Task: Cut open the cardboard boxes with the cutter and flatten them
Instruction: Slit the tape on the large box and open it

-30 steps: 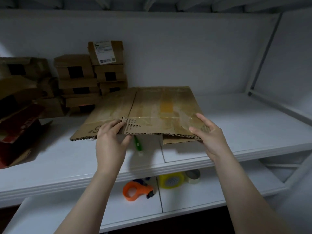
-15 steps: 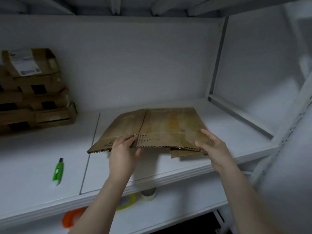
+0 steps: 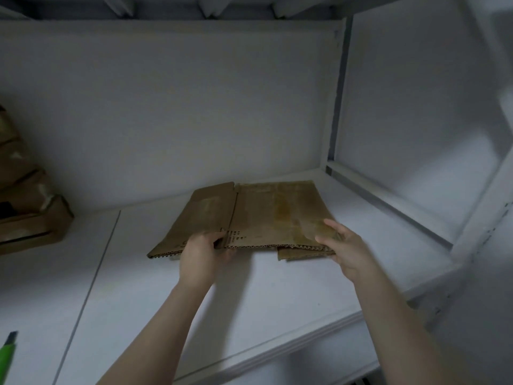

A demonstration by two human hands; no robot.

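Observation:
A flattened brown cardboard box (image 3: 261, 215) lies low over the white shelf (image 3: 166, 287), toward its right end. My left hand (image 3: 202, 252) grips the near edge of the cardboard left of its middle, fingers curled over the top. At the near right corner my right hand (image 3: 340, 245) holds the same edge, fingers spread on the taped surface. The green cutter (image 3: 7, 354) lies on the shelf at the far left bottom, only partly in frame.
A stack of uncut cardboard boxes (image 3: 27, 207) stands at the left edge against the back wall. The white side wall (image 3: 416, 107) and a frame rail (image 3: 388, 204) close off the shelf on the right. A seam (image 3: 91, 276) runs across the shelf.
Both hands have carried the flattened cardboard to the right along the shelf, away from the box stack and the cutter. The view has turned right with it.

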